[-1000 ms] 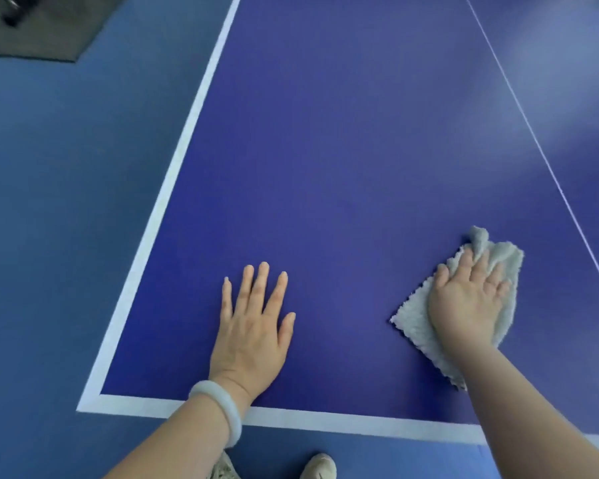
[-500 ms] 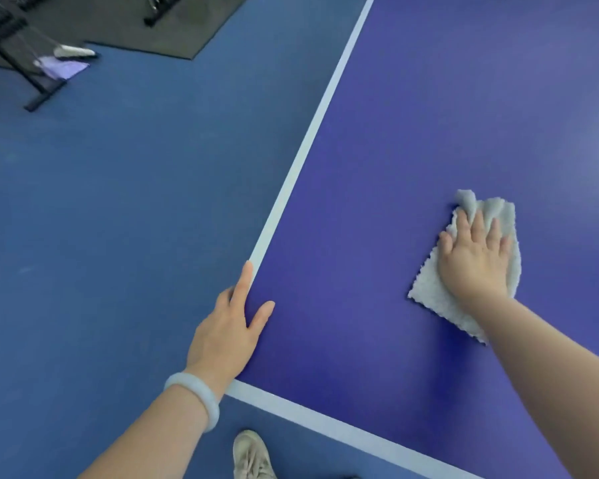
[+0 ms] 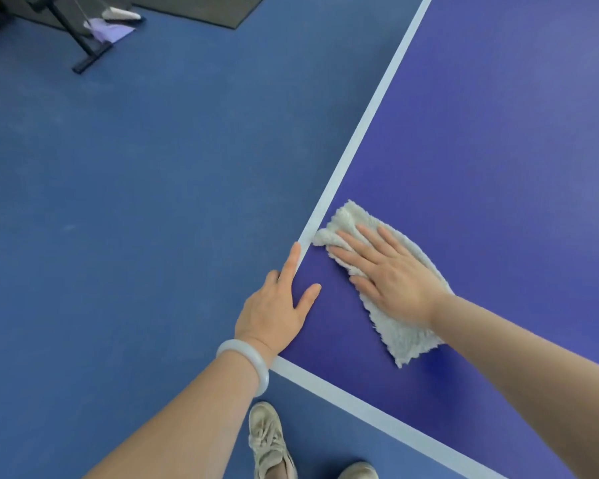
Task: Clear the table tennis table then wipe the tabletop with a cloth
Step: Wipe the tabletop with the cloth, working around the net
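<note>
The blue table tennis tabletop [image 3: 481, 133] with white edge lines fills the right of the head view; its near left corner is by my wrist. A pale fluffy cloth [image 3: 400, 335] lies flat on the tabletop close to the left side line. My right hand [image 3: 386, 271] presses on the cloth with straight spread fingers, fingertips pointing toward the side line. My left hand [image 3: 277, 305] rests on the table's left edge near the corner, thumb on the top surface and index finger along the white line; its other fingers are hidden over the edge.
Blue floor [image 3: 135, 202] lies left of the table. A dark mat [image 3: 201, 8] and a black metal stand [image 3: 83, 46] with a pale item beside it sit at the far left. My shoes [image 3: 270, 440] stand by the table's near edge.
My right hand has slid the cloth leftward across the tabletop up to the side line, close to my left hand. My left hand moved from flat on the top to the table's left edge.
</note>
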